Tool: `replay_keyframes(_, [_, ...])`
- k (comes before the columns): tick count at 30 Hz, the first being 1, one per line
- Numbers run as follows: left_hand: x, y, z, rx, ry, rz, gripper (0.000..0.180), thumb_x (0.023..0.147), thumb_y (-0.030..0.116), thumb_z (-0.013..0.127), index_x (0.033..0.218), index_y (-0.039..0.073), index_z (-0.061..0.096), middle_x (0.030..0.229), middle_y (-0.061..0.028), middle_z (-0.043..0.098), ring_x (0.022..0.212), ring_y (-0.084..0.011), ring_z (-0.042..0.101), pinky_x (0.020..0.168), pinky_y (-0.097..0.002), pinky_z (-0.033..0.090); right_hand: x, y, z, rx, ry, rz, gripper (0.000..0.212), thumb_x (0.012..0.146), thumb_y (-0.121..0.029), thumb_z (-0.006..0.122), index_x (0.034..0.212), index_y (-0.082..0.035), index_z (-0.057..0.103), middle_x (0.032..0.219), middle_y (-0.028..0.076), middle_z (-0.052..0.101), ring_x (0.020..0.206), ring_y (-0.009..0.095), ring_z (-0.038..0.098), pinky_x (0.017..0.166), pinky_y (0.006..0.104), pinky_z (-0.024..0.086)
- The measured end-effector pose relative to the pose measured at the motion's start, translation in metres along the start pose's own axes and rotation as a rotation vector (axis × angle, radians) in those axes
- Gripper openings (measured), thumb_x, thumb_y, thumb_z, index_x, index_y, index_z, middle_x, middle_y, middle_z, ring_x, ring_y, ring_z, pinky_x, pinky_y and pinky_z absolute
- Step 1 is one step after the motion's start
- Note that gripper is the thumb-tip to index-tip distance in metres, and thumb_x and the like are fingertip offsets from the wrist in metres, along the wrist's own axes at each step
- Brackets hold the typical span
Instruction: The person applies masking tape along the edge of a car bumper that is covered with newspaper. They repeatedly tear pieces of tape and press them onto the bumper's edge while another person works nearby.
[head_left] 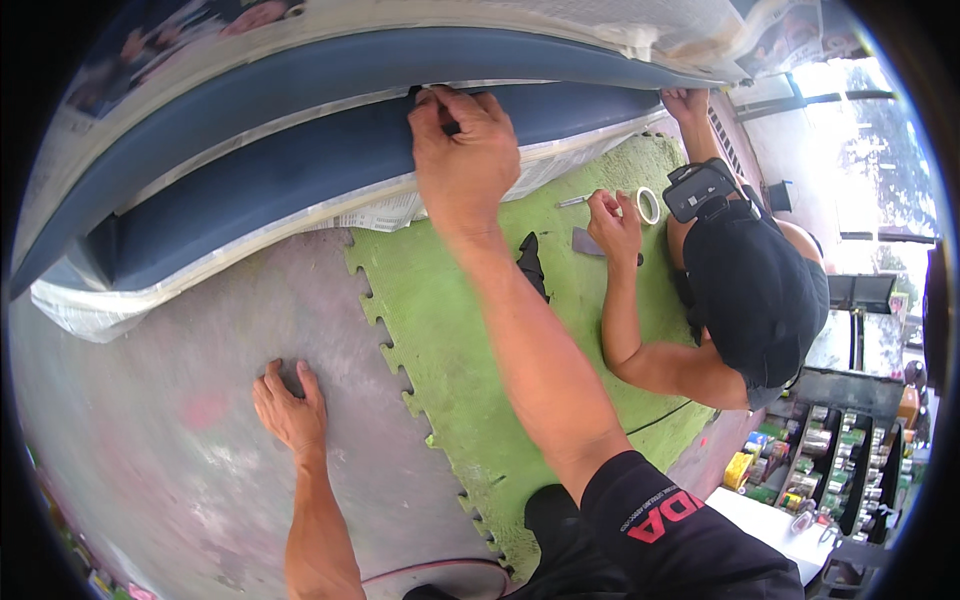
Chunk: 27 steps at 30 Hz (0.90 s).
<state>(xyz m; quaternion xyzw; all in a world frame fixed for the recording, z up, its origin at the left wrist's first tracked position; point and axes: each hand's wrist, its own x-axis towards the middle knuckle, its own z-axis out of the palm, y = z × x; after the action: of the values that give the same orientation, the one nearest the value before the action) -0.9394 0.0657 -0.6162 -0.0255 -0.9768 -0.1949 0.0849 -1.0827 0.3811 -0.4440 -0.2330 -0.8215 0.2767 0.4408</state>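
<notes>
My right hand (465, 150) reaches up to a long blue-grey panel (300, 165). Its fingers are pinched together at the narrow slot between this panel and the curved blue-grey strip above. A bit of something black shows at the fingertips, too small to name. Pale masking tape and newspaper (375, 214) border the panel's lower edge. Down on the grey floor (200, 400), my left hand (292, 408) rests with its fingers apart, holding nothing.
At right a co-worker in a black cap (750, 290) holds a thin pen-like tool (574, 201), with the other hand at the panel's end. A tape roll (648, 206) and a black pointed object (531, 262) are near the green foam mat (450, 350). Cans (820, 440) fill a rack.
</notes>
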Motion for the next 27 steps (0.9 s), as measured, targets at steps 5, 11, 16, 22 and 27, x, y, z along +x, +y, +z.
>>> replay_keyframes(5, [0.0,-0.001,0.0,0.007,-0.003,0.002,0.043,0.105,0.038,0.073,0.133,0.006,0.068,0.114,-0.0149,0.065,0.108,-0.0361,0.063,0.095,-0.0484,0.05,-0.001,-0.01,0.013,-0.021,0.062,0.01,0.006,0.086,-0.016,0.082,0.092,-0.014,0.082,0.089,0.001,0.071,0.085,0.029,0.064,0.073,0.0482,0.048])
replay_keyframes(11, [-0.001,0.003,-0.002,0.02,-0.057,-0.054,0.045,0.105,0.04,0.073,0.134,0.006,0.068,0.115,-0.0152,0.066,0.111,-0.0371,0.063,0.097,-0.0494,0.05,-0.05,-0.048,0.033,0.094,0.02,-0.173,0.01,0.083,-0.016,0.083,0.093,-0.017,0.082,0.09,-0.002,0.069,0.09,0.027,0.062,0.082,0.0467,0.041])
replay_keyframes(16, [-0.002,-0.003,-0.002,-0.009,-0.03,-0.028,0.045,0.104,0.04,0.073,0.134,0.007,0.068,0.116,-0.0153,0.065,0.111,-0.0377,0.063,0.097,-0.0498,0.05,-0.024,-0.017,0.003,-0.054,0.114,-0.031,0.024,0.084,-0.024,0.091,0.105,-0.016,0.083,0.096,-0.002,0.07,0.093,0.028,0.061,0.087,0.0455,0.041])
replay_keyframes(22, [-0.001,0.0,0.001,0.005,-0.057,-0.037,0.045,0.104,0.04,0.073,0.133,0.007,0.068,0.116,-0.0159,0.066,0.111,-0.038,0.063,0.096,-0.0497,0.05,0.018,0.002,-0.002,-0.146,-0.166,-0.15,0.021,0.088,-0.026,0.089,0.106,-0.014,0.086,0.088,0.001,0.077,0.093,0.026,0.07,0.083,0.0445,0.044])
replay_keyframes(27, [-0.002,-0.003,0.002,0.003,-0.032,-0.013,0.044,0.103,0.04,0.074,0.133,0.008,0.069,0.116,-0.0153,0.066,0.111,-0.0375,0.064,0.096,-0.0493,0.05,0.029,0.022,0.004,-0.187,-0.125,-0.405,0.012,0.091,-0.022,0.085,0.099,-0.013,0.085,0.081,0.005,0.077,0.086,0.027,0.073,0.081,0.0441,0.052])
